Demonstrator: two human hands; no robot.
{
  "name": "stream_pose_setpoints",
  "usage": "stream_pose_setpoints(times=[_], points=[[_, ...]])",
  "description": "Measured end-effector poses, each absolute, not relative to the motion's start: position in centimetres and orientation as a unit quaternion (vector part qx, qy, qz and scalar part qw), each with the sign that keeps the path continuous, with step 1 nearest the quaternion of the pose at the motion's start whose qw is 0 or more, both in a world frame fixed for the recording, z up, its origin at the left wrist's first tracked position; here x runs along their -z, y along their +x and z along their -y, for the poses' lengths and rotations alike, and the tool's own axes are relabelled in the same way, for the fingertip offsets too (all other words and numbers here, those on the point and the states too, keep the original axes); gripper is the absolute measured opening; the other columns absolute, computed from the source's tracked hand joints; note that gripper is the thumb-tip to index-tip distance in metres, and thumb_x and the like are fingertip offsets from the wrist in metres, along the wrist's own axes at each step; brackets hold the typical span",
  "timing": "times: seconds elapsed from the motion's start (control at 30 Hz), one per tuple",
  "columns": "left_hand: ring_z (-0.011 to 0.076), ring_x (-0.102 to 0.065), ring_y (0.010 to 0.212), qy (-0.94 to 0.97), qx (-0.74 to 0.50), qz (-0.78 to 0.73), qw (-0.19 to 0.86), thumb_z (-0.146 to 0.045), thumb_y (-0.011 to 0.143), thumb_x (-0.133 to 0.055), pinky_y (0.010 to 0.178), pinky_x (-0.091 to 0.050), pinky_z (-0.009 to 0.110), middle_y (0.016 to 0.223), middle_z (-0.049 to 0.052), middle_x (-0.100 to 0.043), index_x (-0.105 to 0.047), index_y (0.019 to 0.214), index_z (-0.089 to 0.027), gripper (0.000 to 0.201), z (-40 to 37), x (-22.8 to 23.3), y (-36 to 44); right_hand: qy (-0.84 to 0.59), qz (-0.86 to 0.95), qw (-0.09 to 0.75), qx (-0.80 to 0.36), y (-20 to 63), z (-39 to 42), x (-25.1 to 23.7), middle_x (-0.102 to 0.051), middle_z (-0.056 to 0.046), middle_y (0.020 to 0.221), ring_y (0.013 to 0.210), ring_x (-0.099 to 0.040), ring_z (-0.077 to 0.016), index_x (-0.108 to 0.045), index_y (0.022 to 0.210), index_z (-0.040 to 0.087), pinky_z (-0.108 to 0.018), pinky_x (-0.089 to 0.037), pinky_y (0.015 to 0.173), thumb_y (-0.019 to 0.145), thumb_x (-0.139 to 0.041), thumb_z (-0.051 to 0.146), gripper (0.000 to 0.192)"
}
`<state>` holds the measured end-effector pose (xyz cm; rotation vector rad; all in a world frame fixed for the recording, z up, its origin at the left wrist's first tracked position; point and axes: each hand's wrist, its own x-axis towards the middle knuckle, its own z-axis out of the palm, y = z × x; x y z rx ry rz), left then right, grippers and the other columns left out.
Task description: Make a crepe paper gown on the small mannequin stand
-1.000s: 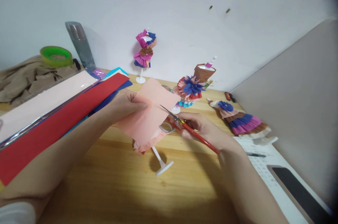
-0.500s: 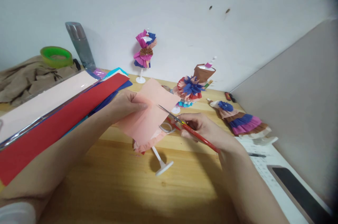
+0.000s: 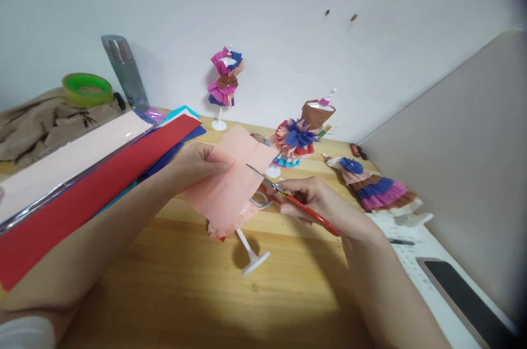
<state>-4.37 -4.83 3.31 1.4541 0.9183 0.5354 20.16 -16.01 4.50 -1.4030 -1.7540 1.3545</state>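
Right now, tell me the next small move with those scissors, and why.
Probably close the blades and ease them further into the pink paper. The right hand holds the red-handled scissors with the blade tips already lying on the sheet, and the left hand pinches its far edge, holding it up off the wooden table.

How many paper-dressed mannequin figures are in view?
4, perhaps more hidden: one by the wall, one mid-table, one lying right, one lying under the pink paper.

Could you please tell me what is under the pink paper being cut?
Below the pink paper a white stand and pink ruffles show on the table; the rest is covered.
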Motion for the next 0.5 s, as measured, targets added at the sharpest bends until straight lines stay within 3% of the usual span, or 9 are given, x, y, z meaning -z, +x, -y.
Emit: stream_pose_setpoints(times=[0.2, 0.5], points=[[0.0168, -0.063, 0.067, 0.636, -0.230, -0.406, 0.615, -0.041, 0.062, -0.078, 0.056, -0.046, 0.024, 0.077, 0.003, -0.072, -0.072, 0.074, -0.016, 0.028, 4.86, -3.43, -4.32, -0.484, 0.673, 0.263, -0.494, 20.29, 15.92, -4.20, -0.044, 0.005, 0.061, 0.051, -0.031, -0.0070, -0.062, 0.088, 0.014, -0.022, -0.023, 0.045, 0.072, -0.069, 0.063, 0.052], [0.0169, -0.063, 0.068, 0.617, -0.241, -0.392, 0.639, -0.042, 0.061, -0.079, 0.058, -0.048, 0.025, 0.080, 0.004, -0.073, -0.073, 0.079, -0.015, 0.032, 5.12, -3.30, -4.24, -0.436, 0.695, 0.282, -0.497, 20.14, 15.95, -4.08, -0.043, 0.004, 0.067, 0.058, -0.032, -0.0087, -0.056, 0.084, 0.016, -0.022, -0.026, 0.049, 0.071, -0.067, 0.070, 0.056]])
